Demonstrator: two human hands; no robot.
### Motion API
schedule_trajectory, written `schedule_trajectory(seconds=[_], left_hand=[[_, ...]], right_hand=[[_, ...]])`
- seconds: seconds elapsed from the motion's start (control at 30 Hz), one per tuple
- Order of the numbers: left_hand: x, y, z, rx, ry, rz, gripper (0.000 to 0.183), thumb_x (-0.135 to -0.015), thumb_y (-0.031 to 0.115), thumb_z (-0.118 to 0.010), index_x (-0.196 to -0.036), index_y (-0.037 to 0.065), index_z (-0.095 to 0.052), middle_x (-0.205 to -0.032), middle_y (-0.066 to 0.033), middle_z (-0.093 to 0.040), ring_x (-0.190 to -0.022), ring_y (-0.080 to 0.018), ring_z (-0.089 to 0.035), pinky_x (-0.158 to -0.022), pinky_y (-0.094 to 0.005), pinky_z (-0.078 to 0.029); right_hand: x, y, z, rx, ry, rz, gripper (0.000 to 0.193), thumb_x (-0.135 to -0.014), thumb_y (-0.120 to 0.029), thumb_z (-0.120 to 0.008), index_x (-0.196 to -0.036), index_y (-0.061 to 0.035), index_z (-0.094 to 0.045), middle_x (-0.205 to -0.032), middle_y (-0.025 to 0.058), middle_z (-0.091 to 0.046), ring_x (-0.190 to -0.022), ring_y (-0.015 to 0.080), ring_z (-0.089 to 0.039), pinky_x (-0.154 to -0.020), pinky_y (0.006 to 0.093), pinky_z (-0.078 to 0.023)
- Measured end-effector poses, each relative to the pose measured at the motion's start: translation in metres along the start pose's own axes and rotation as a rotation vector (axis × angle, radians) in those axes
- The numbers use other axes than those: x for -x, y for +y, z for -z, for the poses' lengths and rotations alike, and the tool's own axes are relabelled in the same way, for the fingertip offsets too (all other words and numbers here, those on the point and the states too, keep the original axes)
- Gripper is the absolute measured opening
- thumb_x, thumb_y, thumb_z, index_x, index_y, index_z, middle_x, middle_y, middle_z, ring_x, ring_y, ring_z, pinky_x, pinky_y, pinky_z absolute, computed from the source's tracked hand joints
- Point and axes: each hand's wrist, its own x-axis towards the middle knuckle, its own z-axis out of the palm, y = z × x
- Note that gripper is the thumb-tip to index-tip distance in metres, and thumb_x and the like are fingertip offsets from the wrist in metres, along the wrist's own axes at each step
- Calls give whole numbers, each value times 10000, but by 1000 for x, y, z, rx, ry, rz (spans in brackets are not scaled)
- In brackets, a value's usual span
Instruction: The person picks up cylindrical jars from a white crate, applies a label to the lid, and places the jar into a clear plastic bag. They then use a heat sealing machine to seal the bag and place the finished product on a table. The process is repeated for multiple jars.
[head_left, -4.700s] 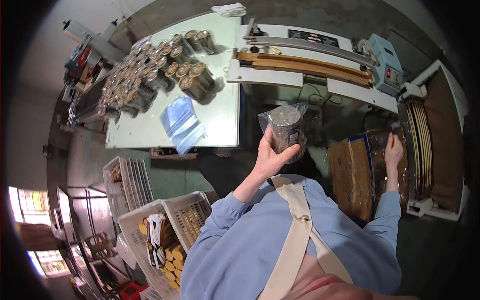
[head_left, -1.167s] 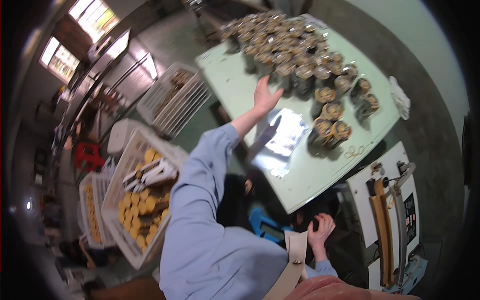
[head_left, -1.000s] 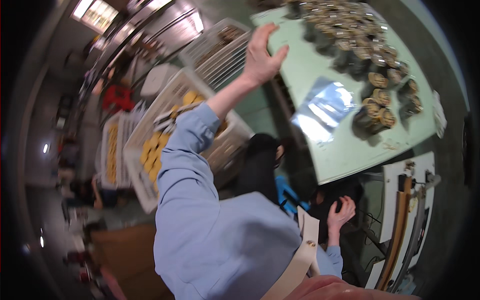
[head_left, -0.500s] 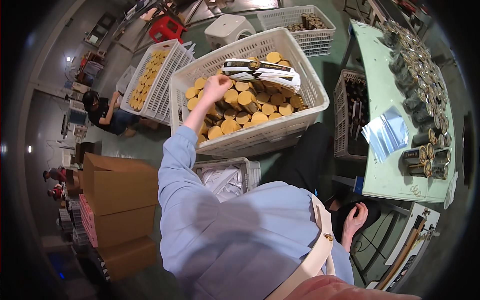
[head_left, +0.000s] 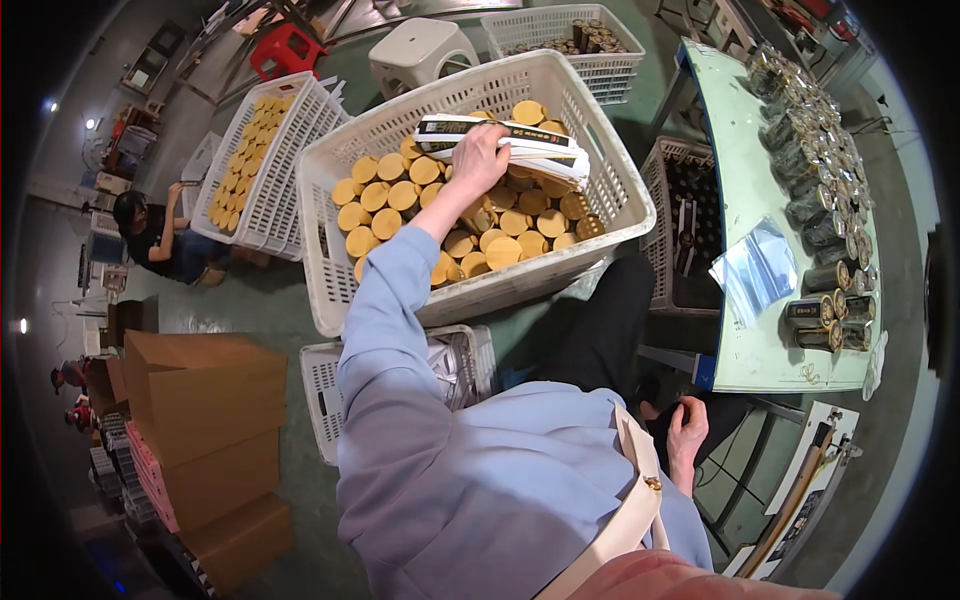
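My left hand (head_left: 482,157) reaches over a large white plastic crate (head_left: 325,285). Its fingers are bent over a stack of printed paper strips (head_left: 550,158), white with black and gold bands, and grip it near the middle. The stack lies on top of several cylindrical cans (head_left: 503,252) with yellow round lids, which fill the crate. What lies between the fingertips and the stack is partly hidden. Low on the right, my right hand (head_left: 687,430) rests by my dark-trousered leg, fingers loosely curled and apart, with nothing visible in it.
A pale green table (head_left: 750,360) on the right carries wrapped cans (head_left: 815,170) and clear plastic bags (head_left: 758,270). Beneath it sits a crate of dark cans (head_left: 690,175). Cardboard boxes (head_left: 215,400) stand left. A seated person (head_left: 160,235) is beside another lidded-can crate (head_left: 285,160).
My left hand has moved right, from the cans at the stack's left end onto the stack itself. The whole view has shifted slightly. My right hand stays low by my leg.
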Motion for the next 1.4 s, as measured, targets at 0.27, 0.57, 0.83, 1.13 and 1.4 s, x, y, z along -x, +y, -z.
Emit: schedule_trajectory(seconds=[0.27,0.57,0.83,1.13,1.4], left_hand=[[-96,-24,-37,-70,-740,-1,762,-699,368,-703,-1368,33,-562,-1288,-234,-633,-1219,-353,-598,-1055,-406,-464],[-89,-17,-21,-191,-695,-114,522,-716,215,-672,-1217,65,-663,-1096,-227,-702,-1039,-371,-670,-943,-438,-520],[-99,27,-8,-263,-912,-63,709,-627,228,-750,-1295,32,-614,-1174,-227,-682,-1108,-352,-653,-985,-397,-501],[-102,10,-5,-195,-864,-102,531,-720,207,-713,-1215,21,-667,-1122,-213,-704,-1052,-340,-678,-946,-393,-519],[-90,25,6,-105,-708,-57,356,-841,252,-708,-1097,5,-729,-984,-192,-742,-904,-321,-721,-846,-377,-537]], right_hand=[[-3,-2,-3,21,-5,-37,109,-860,19,-597,-954,-2,-649,-905,157,-655,-840,343,-663,-745,396,-528],[-10,0,-11,-34,-32,-148,72,-857,-48,-632,-917,-21,-662,-870,146,-659,-800,340,-668,-704,408,-530],[-21,3,-16,-21,-34,-99,83,-851,-53,-626,-923,-28,-660,-872,133,-658,-822,335,-669,-727,412,-540],[-9,10,-16,-52,-27,-148,85,-859,-70,-616,-918,-30,-662,-872,130,-662,-823,336,-669,-729,416,-540],[-6,14,-12,-65,-56,-177,85,-858,-77,-618,-916,-35,-664,-876,131,-665,-827,342,-669,-727,426,-538]])
